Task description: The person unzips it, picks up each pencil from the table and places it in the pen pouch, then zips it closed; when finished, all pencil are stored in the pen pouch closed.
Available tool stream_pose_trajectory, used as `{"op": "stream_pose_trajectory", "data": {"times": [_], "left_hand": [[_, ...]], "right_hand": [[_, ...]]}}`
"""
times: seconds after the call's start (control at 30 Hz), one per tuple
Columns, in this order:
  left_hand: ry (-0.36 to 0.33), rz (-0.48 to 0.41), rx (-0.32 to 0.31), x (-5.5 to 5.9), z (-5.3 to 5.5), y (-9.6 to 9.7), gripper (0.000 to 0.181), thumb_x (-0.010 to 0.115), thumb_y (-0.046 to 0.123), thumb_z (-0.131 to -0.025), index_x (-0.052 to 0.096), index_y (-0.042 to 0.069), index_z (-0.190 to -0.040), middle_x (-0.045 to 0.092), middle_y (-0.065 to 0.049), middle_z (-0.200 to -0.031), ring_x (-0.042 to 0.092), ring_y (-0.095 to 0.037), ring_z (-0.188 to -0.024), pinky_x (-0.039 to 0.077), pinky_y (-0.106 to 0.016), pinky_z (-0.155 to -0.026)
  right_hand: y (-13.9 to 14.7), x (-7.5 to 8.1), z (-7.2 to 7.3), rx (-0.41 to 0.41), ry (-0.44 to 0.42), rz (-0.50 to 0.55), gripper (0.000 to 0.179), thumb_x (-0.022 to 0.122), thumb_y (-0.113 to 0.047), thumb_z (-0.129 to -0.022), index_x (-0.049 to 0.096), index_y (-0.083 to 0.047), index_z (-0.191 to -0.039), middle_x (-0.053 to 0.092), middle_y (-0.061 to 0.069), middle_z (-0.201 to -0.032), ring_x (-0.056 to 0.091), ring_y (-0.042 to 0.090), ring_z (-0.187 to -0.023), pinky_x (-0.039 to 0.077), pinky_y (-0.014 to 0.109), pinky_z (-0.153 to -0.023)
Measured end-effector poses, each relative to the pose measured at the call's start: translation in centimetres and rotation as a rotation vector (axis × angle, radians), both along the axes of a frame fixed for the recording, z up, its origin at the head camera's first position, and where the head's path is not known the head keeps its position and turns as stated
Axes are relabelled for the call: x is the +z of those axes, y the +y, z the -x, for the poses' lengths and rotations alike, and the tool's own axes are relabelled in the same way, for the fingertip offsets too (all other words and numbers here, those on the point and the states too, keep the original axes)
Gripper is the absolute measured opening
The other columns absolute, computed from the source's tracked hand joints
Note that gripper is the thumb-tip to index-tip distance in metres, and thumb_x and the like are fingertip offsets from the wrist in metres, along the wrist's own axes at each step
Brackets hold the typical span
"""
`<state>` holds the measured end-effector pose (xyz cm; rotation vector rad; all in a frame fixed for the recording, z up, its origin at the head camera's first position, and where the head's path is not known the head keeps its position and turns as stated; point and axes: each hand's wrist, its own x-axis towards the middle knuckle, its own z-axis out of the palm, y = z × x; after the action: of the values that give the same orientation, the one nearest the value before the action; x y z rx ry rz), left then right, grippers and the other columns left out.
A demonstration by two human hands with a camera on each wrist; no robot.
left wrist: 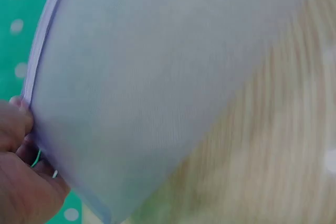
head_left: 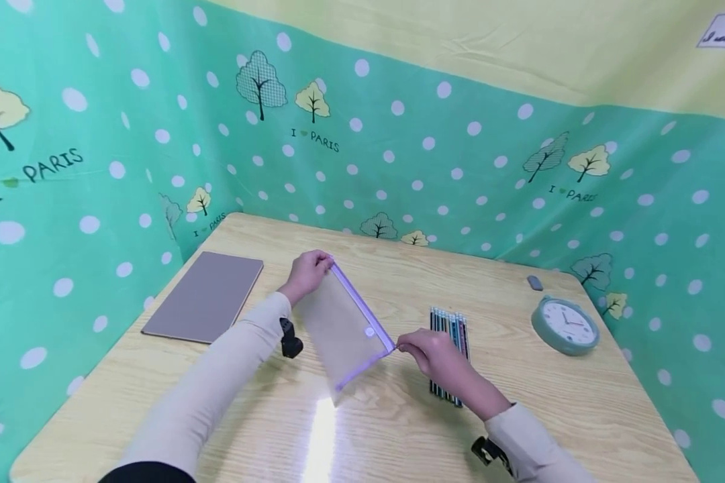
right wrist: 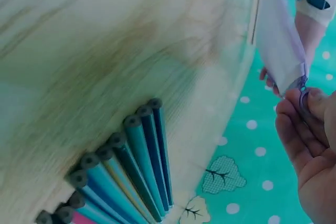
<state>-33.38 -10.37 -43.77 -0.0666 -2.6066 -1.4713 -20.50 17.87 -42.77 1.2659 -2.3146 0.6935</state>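
A translucent zip pouch (head_left: 341, 322) with purple edging is held tilted above the table. My left hand (head_left: 309, 272) pinches its upper corner, at one end of the purple zip; the left wrist view shows the fingers (left wrist: 17, 129) at that edge. At the other end of the zip, my right hand (head_left: 438, 355) pinches a small looped pull between thumb and fingers, seen closer beside the pouch corner in the right wrist view, where the right hand (right wrist: 315, 140) is partly cut off. Several pencils (head_left: 450, 329) lie in a row beneath and beside the right hand, their flat ends (right wrist: 118, 140) showing.
A grey-brown flat board or notebook (head_left: 208, 295) lies at the left of the wooden table (head_left: 495, 295). To the right stands a green round clock (head_left: 564, 327), with a small grey object (head_left: 534, 283) behind it. Green dotted cloth (head_left: 399, 154) hangs along the back and sides.
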Motion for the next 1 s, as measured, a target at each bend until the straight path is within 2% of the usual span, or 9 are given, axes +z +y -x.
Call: {"op": "stream_pose_trajectory", "data": {"times": [0.2,0.37,0.43,0.5,0.57,0.67,0.8,0.9,1.0], "left_hand": [[-0.001,-0.034,-0.029,0.2,-0.1,-0.5,0.028,0.059,0.020,-0.107,0.068,-0.002,-0.122,0.070,-0.019,-0.120,0.065,-0.032,-0.106,0.059,-0.038,-0.088],[-0.016,-0.193,-0.055,0.9,-0.7,0.3,0.036,0.061,0.025,-0.106,0.065,0.002,-0.132,0.064,-0.018,-0.138,0.062,-0.036,-0.123,0.057,-0.046,-0.103],[-0.053,-0.260,-0.084,1.1,-1.1,0.9,0.044,0.061,0.030,-0.105,0.059,0.002,-0.139,0.060,-0.020,-0.143,0.058,-0.037,-0.129,0.054,-0.048,-0.109],[-0.095,-0.299,-0.109,1.3,-1.7,1.6,0.054,0.064,0.034,-0.103,0.052,0.003,-0.146,0.054,-0.021,-0.148,0.052,-0.038,-0.136,0.048,-0.049,-0.115],[-0.128,-0.334,-0.137,1.4,-2.4,2.2,0.064,0.068,0.030,-0.100,0.044,0.002,-0.151,0.047,-0.023,-0.153,0.046,-0.039,-0.141,0.042,-0.049,-0.120],[-0.161,-0.365,-0.158,1.4,-3.3,2.9,0.079,0.073,0.014,-0.092,0.031,0.001,-0.157,0.038,-0.025,-0.160,0.037,-0.041,-0.148,0.032,-0.049,-0.126],[-0.200,-0.343,-0.121,0.9,-4.4,3.0,0.082,0.064,-0.002,-0.085,0.028,-0.002,-0.158,0.040,-0.027,-0.158,0.042,-0.043,-0.144,0.040,-0.052,-0.121],[-0.310,-0.360,-0.122,0.5,-5.7,2.8,0.068,0.056,-0.002,-0.088,0.035,-0.008,-0.153,0.051,-0.032,-0.146,0.056,-0.045,-0.129,0.055,-0.050,-0.107],[-0.443,-0.442,-0.167,0.6,-7.4,2.4,0.056,0.052,0.002,-0.097,0.037,-0.013,-0.149,0.059,-0.036,-0.132,0.071,-0.037,-0.100,0.065,-0.041,-0.087]], "right_hand": [[-0.5,0.6,-1.0,-0.037,0.055,0.068,0.015,0.077,0.010,-0.084,0.075,-0.001,-0.093,0.078,0.008,-0.087,0.074,0.017,-0.076,0.064,0.025,-0.069],[-0.4,0.9,-1.4,-0.135,0.008,0.143,0.015,0.073,0.012,-0.086,0.069,0.000,-0.094,0.075,0.007,-0.081,0.071,0.014,-0.070,0.060,0.020,-0.059],[-0.5,0.9,-1.3,-0.168,0.024,0.154,0.018,0.073,0.014,-0.085,0.067,-0.001,-0.094,0.074,0.006,-0.080,0.071,0.014,-0.069,0.059,0.020,-0.057],[-0.8,0.9,-1.3,-0.173,0.088,0.141,0.017,0.074,0.012,-0.086,0.066,0.000,-0.094,0.074,0.007,-0.080,0.071,0.015,-0.069,0.060,0.022,-0.057],[-1.2,0.9,-1.2,-0.156,0.178,0.121,0.005,0.069,0.004,-0.095,0.066,0.001,-0.095,0.074,0.008,-0.080,0.072,0.017,-0.068,0.061,0.024,-0.056],[-2.2,1.1,-1.4,-0.123,0.316,0.101,0.019,0.056,-0.009,-0.107,0.066,0.001,-0.095,0.072,0.008,-0.078,0.069,0.017,-0.062,0.060,0.024,-0.052],[-3.8,1.5,-1.6,-0.092,0.451,0.048,0.025,0.048,-0.012,-0.110,0.066,-0.001,-0.095,0.071,0.006,-0.074,0.065,0.014,-0.055,0.057,0.019,-0.047],[-4.5,1.6,-2.0,-0.073,0.490,-0.016,0.026,0.047,-0.011,-0.110,0.067,-0.002,-0.096,0.072,0.006,-0.075,0.067,0.013,-0.057,0.058,0.016,-0.050],[-5.0,1.4,-2.4,-0.055,0.460,-0.060,0.028,0.046,-0.011,-0.110,0.069,-0.002,-0.097,0.074,0.008,-0.080,0.071,0.014,-0.063,0.060,0.015,-0.057]]}}
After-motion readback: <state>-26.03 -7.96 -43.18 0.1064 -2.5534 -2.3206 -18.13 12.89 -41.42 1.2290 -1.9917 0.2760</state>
